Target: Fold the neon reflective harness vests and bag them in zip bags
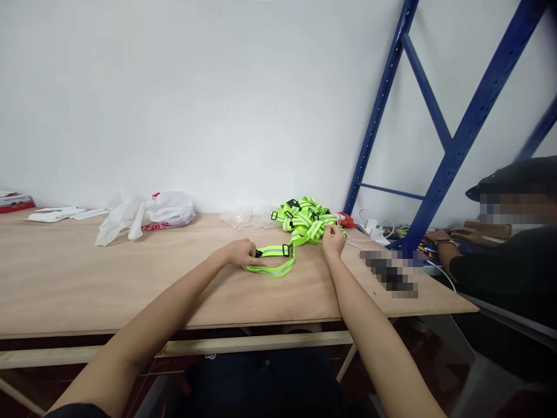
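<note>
A heap of neon-green reflective straps with grey stripes and black buckles lies on the wooden table near the wall. One reflective strap trails from the heap toward the left in a loop. My left hand is closed around the end of that loop, by a black buckle. A black slider sits on the strap just right of it. My right hand is at the right front side of the heap, fingers curled and pinched together; what is between them, if anything, is hidden.
On the wooden table, a white plastic bag with red print and clear plastic bags lie along the wall. White papers are far left. A blue metal rack stands at right, with a co-worker beyond it.
</note>
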### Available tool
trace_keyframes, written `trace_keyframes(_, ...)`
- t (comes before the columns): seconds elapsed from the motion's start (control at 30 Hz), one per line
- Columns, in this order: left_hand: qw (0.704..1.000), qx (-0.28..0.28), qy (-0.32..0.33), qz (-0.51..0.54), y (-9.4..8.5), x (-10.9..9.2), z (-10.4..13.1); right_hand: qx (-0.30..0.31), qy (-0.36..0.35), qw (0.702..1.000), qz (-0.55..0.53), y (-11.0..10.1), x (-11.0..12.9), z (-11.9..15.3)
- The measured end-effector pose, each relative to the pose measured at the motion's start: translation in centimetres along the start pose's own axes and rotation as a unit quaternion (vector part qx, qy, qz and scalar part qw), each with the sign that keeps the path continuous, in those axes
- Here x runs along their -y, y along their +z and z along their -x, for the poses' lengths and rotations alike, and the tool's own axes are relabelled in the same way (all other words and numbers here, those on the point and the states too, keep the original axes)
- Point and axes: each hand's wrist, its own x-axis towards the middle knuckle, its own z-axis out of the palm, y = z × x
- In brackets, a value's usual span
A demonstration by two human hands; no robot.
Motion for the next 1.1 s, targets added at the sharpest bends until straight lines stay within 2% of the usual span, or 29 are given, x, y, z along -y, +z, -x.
trace_keyframes(0.17,0.984,0.031,-0.144,-0.095,-2.6,2.6,1.4,-0.071,0.089,0.993,0.032,-1.0,-2.8,-1.0)
trace_keyframes(0.33,0.933,0.035,-0.341,-0.114,-4.6,4.7,3.2,-0.069,0.124,0.99,0.022,-0.5,-4.1,-1.3)
trace_keyframes(0.4,0.917,0.001,-0.369,-0.149,-5.1,4.7,3.6,-0.057,0.131,0.99,0.017,-0.1,-4.4,-1.4)
trace_keyframes(0.47,0.92,-0.049,-0.341,-0.186,-5.1,4.0,3.5,-0.038,0.136,0.99,0.013,0.3,-4.6,-1.4)
trace_keyframes(0.57,0.959,-0.121,-0.197,-0.161,-3.8,2.0,2.5,0.002,0.14,0.99,0.01,0.7,-5.0,-1.2)
trace_keyframes(0.63,0.981,-0.135,-0.083,-0.111,-2.2,0.5,1.6,0.027,0.139,0.99,0.008,0.8,-5.1,-1.1)
trace_keyframes(0.67,0.988,-0.117,-0.047,-0.089,-1.3,-0.1,1.1,0.037,0.139,0.99,0.008,0.8,-5.2,-1.0)
trace_keyframes(0.73,0.995,-0.061,-0.034,-0.065,0.3,-1.0,0.3,0.052,0.139,0.989,0.009,0.8,-5.4,-1.1)
trace_keyframes(0.8,0.996,-0.037,-0.054,-0.066,1.3,-1.3,-0.4,0.062,0.142,0.988,0.012,0.7,-5.4,-1.2)
trace_keyframes(0.87,0.994,-0.053,-0.064,-0.073,1.5,-1.1,-0.8,0.069,0.144,0.987,0.015,0.6,-5.4,-1.3)
trace_keyframes(0.97,0.993,-0.074,-0.058,-0.072,0.4,-0.6,-0.7,0.069,0.146,0.987,0.018,0.5,-5.3,-1.3)
trace_keyframes(1.03,0.989,-0.132,-0.044,-0.043,-0.9,-0.5,-0.4,0.062,0.148,0.987,0.02,0.4,-5.1,-1.3)
trace_keyframes(1.1,0.965,-0.261,-0.03,0.024,-2.4,-0.6,0.0,0.055,0.15,0.987,0.021,0.3,-5.0,-1.3)
